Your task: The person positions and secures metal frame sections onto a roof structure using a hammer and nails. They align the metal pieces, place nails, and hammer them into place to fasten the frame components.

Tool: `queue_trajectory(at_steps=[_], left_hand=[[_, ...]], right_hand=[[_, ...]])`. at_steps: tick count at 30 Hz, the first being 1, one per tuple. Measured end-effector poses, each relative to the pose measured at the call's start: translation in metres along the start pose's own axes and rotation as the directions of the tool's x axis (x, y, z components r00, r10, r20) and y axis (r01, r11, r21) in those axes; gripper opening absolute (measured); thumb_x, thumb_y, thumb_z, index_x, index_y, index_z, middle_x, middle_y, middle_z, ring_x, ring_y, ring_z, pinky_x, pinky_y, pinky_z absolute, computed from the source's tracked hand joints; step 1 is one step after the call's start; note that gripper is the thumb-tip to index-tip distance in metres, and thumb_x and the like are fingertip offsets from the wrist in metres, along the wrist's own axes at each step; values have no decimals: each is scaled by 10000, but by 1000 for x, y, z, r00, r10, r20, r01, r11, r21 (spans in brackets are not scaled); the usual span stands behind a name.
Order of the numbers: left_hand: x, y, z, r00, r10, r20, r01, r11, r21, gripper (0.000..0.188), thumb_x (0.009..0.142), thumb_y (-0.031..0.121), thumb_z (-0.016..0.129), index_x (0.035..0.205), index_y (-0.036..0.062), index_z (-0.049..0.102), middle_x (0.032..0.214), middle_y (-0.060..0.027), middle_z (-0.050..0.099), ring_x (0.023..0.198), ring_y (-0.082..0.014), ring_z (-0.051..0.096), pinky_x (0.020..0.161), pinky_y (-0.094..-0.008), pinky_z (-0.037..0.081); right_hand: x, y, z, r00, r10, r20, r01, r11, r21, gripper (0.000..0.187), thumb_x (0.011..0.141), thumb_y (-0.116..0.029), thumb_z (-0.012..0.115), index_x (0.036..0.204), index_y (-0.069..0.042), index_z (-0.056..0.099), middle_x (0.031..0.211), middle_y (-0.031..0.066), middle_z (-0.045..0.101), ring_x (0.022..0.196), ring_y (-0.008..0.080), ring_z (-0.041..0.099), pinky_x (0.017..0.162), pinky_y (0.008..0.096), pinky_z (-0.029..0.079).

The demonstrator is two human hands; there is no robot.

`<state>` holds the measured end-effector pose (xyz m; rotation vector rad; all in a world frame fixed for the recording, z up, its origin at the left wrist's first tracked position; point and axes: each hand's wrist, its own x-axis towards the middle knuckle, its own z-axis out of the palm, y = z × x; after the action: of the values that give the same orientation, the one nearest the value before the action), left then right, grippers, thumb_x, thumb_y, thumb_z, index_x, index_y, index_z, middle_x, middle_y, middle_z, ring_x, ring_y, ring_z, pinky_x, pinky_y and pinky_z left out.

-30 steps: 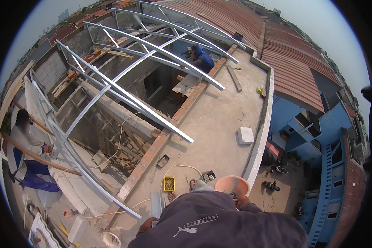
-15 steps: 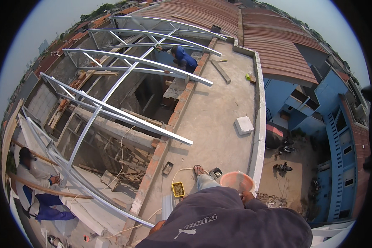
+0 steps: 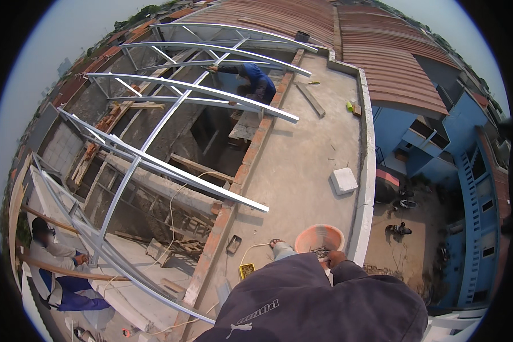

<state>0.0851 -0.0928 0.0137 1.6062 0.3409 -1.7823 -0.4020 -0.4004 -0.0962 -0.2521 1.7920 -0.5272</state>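
Note:
An orange plastic basin [image 3: 320, 229] is in front of my legs, with small grey pieces at its bottom. My right hand [image 3: 337, 259] is at the basin's near right rim, closed round it as far as shows; the fingertips are partly hidden. Pale material that I cannot make out shows beside that hand. My left hand is out of sight behind my dark jacket [image 3: 313, 296]. One sandalled foot [image 3: 275, 243] stands left of the basin. Close to it are a yellow tray [image 3: 246, 271] of small pieces and a dark open box [image 3: 233, 244].
Curved metal roof trusses [image 3: 188, 181] span an open drop beyond the brick edge [image 3: 214, 248] on the left. A low wall [image 3: 363, 211] borders the right, above a yard. A white block [image 3: 343, 180] and a plank [image 3: 310, 100] lie on the slab. Two co-workers [image 3: 259, 80] are among the trusses.
The basin has shifted forward and left, with my right hand at its rim. My left hand, earlier by the near truss end, has gone out of sight. The view has shifted slightly.

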Motion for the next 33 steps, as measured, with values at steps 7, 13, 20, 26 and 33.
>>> queue_trajectory(at_steps=[7,13,20,26,33], left_hand=[[6,22,39,999,8,-47,-11,998,-62,954,685,352,799,1530,94,440,1532,-260,489,1303,-412,572,1048,-560,467],[-17,2,52,994,-8,-105,-7,990,-139,971,688,353,798,1545,96,422,1544,-259,480,1316,-415,567,1054,-564,464],[-33,-15,81,971,-216,-100,186,951,-247,991,691,355,798,1562,99,401,1557,-259,469,1331,-417,561,1062,-568,461],[-21,-32,99,982,-185,-43,159,924,-347,985,691,350,791,1564,95,414,1525,-259,513,1324,-408,570,1077,-555,456],[-1,-56,112,985,-169,-23,145,903,-405,945,688,334,788,1537,86,454,1482,-263,551,1283,-409,592,1069,-541,465]], right_hand=[[58,-68,41,977,-120,179,148,977,-155,136,867,-119,688,854,15,710,736,143,686,633,250,689,534,403,548],[75,-125,75,977,29,212,1,990,-143,120,834,-110,720,868,6,718,733,137,700,612,254,702,530,377,553],[108,-186,94,704,-117,700,707,207,-676,137,812,-106,738,912,-14,722,785,143,714,681,272,710,597,374,555],[123,-221,116,523,-41,851,816,-266,-514,173,795,-106,753,950,-32,723,835,149,723,757,289,715,668,378,557],[122,-239,133,465,3,885,811,-404,-424,229,775,-105,771,993,-54,724,893,156,734,845,309,720,751,382,559]])
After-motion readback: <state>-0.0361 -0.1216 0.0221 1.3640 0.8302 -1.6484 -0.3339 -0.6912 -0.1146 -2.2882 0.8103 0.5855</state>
